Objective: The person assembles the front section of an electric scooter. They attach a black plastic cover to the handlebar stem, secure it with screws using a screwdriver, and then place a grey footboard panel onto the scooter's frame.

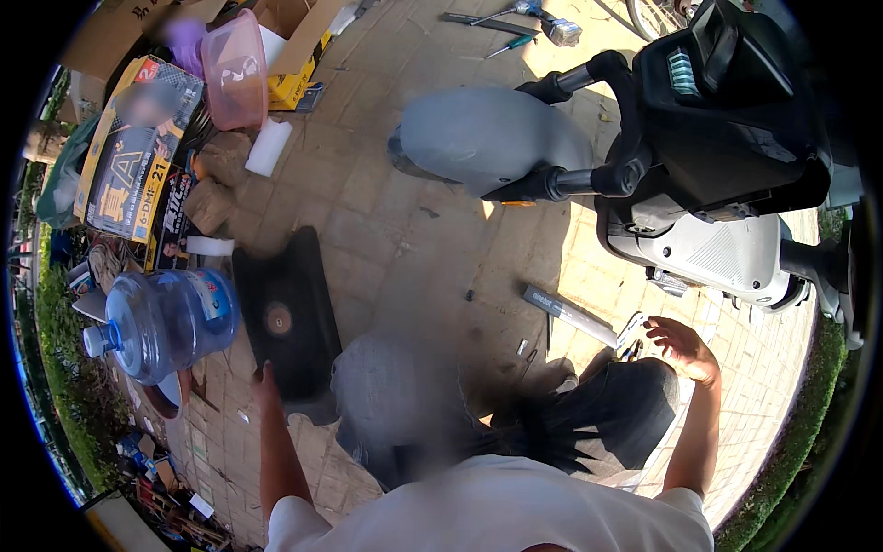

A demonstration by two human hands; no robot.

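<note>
My left hand (266,379) is at the near left edge of a long black plastic panel (299,281), with the thumb against the rim and the other fingers hidden. A round brownish spot marks the panel's middle. Over by my right knee, my right hand (685,348) is raised with its fingers apart and nothing in them. Close to it on the paving lie a long narrow grey-and-white box (570,316) and some small tools (631,350). An electric scooter (727,138) stands ahead on the right, its grey front mudguard (492,138) pointing left.
Left of the panel lies a large blue water bottle (175,322). Beyond it are a battery carton (138,152), a pink plastic tub (235,74) and white foam blocks (269,147). A cordless drill (556,28) and a screwdriver (510,46) lie at the far side.
</note>
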